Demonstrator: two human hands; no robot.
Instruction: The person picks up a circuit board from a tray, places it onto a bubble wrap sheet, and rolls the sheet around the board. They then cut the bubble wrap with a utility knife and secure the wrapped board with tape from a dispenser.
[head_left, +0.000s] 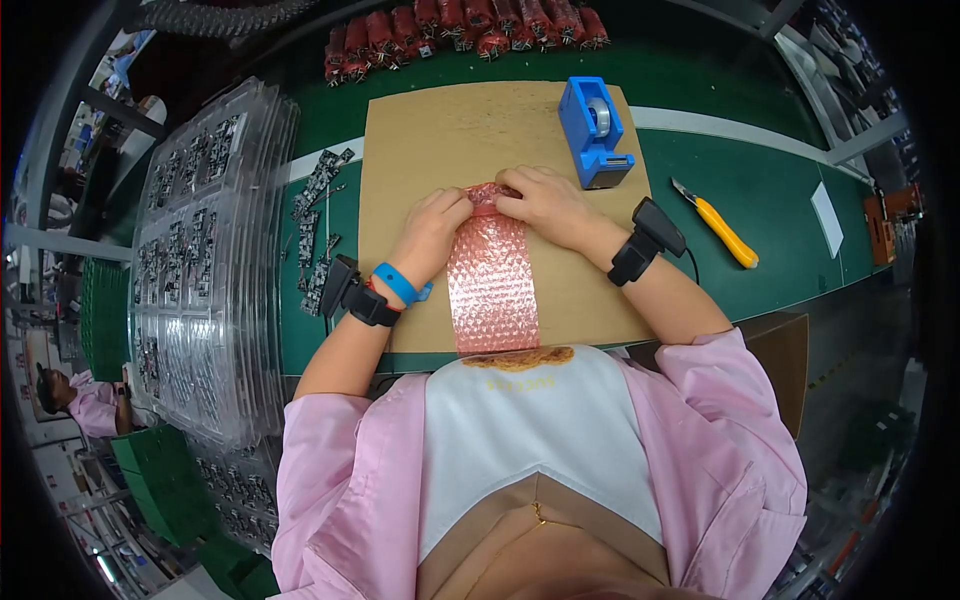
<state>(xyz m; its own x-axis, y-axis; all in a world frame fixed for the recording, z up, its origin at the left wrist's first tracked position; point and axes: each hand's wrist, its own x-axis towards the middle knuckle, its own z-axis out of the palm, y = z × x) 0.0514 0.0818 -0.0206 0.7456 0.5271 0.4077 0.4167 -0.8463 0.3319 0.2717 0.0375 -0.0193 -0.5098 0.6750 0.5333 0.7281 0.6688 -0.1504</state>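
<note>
L hand (432, 235) & R hand (550, 205), both mine, pinching the pink bubble wrap's far end (492, 207); prob. the folding step, next move needs edges sq.

You can pass beyond your left hand (430, 230) over bare cardboard (450, 130) toward its far left corner. The blue tape dispenser (588, 146) blocks its far right corner; circuit boards (318, 184) lie beyond its left edge.

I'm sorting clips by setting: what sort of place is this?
Probably an electronics factory or workshop: stacked clear trays hold small dark components, red-wrapped bundles line the far side of the green bench, and pink bubble wrap lies on a cardboard sheet.
</note>
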